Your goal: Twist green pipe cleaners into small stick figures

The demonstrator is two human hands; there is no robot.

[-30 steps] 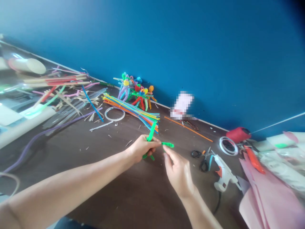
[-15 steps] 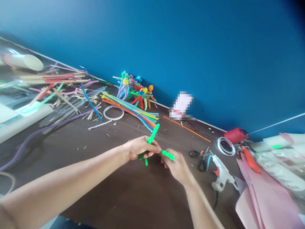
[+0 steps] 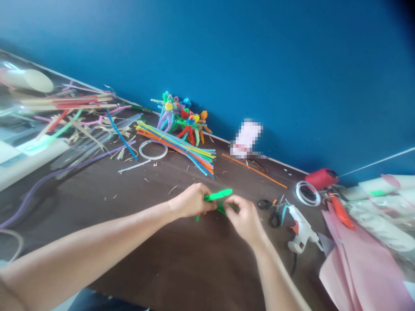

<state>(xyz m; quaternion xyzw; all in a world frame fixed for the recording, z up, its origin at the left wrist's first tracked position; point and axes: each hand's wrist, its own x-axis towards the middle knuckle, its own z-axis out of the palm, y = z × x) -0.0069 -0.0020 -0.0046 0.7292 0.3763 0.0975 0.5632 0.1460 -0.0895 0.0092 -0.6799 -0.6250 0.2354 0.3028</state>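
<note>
A bright green pipe cleaner shape [image 3: 219, 195] is held up between my hands, over the dark table. My left hand [image 3: 193, 200] is closed around it; one fuzzy arm sticks out to the right and a short end shows below the fingers. My right hand [image 3: 244, 216] pinches another green part just right of the left fingertips. How the green parts join is hidden by the fingers. Beyond the hands lies a bundle of coloured pipe cleaners [image 3: 181, 147], and behind it stand several small pipe cleaner figures [image 3: 184, 116] against the blue wall.
On the right are black scissors [image 3: 275, 218], a white glue gun [image 3: 303, 229], a ribbon roll [image 3: 307, 193] and pink sheets [image 3: 353, 263]. A single orange pipe cleaner [image 3: 254, 170] lies farther back. Left, a white ring [image 3: 153, 150] rests near cluttered strips and a purple pipe cleaner [image 3: 32, 196].
The green arm in my left hand has swung from pointing up to pointing right. My right hand's green piece has turned and is now mostly covered by the fingers.
</note>
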